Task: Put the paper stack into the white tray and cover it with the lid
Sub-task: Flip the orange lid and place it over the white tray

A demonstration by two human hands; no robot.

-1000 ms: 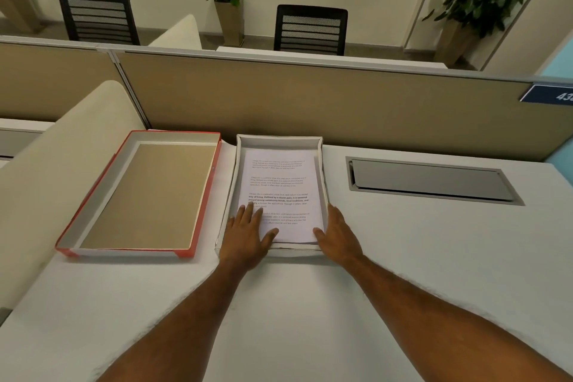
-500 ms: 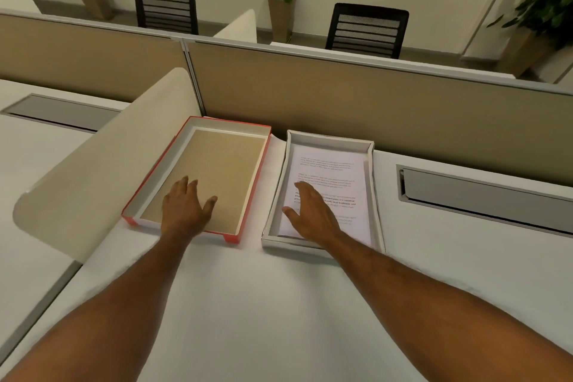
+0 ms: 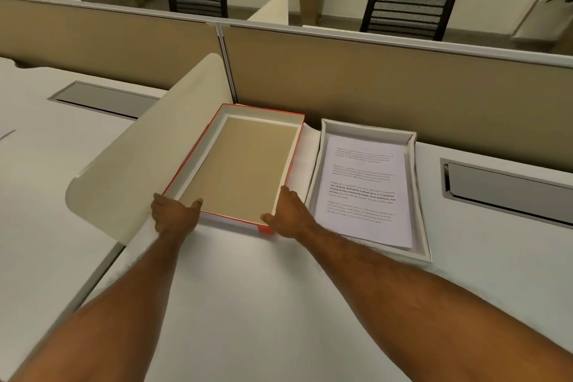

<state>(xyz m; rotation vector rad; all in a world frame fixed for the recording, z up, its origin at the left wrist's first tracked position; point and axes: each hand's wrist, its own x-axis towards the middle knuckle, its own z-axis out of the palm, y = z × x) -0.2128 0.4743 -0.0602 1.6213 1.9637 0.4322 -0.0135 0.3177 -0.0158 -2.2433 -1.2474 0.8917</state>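
The red-edged lid lies upside down on the white desk, its brown inside facing up. My left hand grips its near left corner, thumb over the rim. My right hand grips its near right corner. To the right of the lid sits the white tray, with the printed paper stack lying flat inside it. Neither hand touches the tray or the paper.
A cream curved side screen stands just left of the lid. A beige partition wall runs behind both boxes. A grey cable hatch is set in the desk at the right, another hatch at the left.
My right hand has left the paper stack and moved left to the lid's near right corner. My left hand has shifted from the lid's inside to its near left corner. The view has turned left.
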